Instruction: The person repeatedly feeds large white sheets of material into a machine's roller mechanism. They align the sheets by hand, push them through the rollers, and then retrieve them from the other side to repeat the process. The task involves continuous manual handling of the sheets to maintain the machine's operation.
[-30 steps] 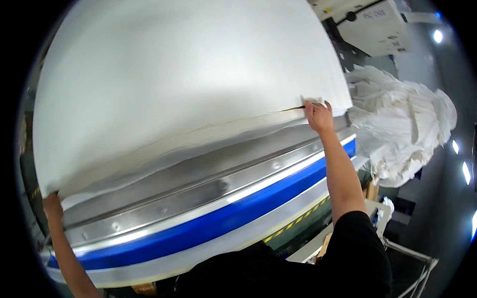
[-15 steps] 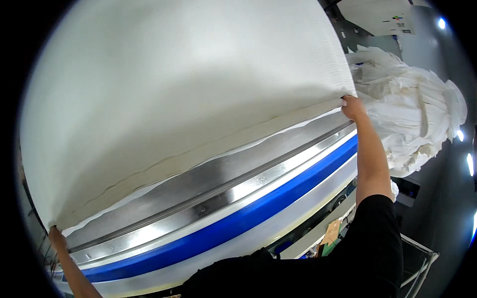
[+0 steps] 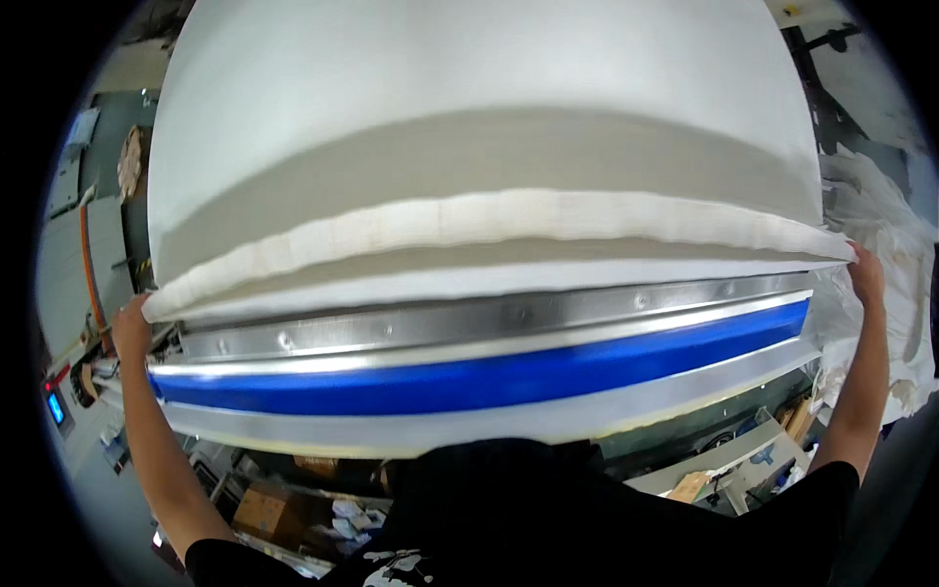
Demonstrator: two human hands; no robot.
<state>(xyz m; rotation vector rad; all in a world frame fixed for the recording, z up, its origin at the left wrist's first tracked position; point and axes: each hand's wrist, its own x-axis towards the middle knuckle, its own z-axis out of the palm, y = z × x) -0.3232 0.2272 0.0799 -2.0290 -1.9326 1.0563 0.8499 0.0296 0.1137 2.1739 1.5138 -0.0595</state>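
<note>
A wide white fabric sheet [image 3: 489,68] stretches away in front of me. Its near edge is lifted and turned into a long loose fold [image 3: 469,220] that casts a shadow on the sheet behind. At the fold's left end my left hand [image 3: 133,323] is closed on the fabric's corner. Far to the right, my right hand [image 3: 865,269] pinches the other end of the same edge. Between the two hands the fold bows upward and away, above a metal strip [image 3: 455,321]. The fingertips are partly hidden by the cloth.
Along the near side run the metal strip and a padded blue band [image 3: 479,367] with a pale border. Crumpled white fabric [image 3: 885,235] hangs at the right. A cardboard box [image 3: 269,514] and a shelf [image 3: 729,460] stand below, and an orange pole [image 3: 91,259] is at the left.
The view has swung level and left. The sheet's near edge, lying flatter before, is now raised and folded up between my hands. Both hands keep hold of its ends.
</note>
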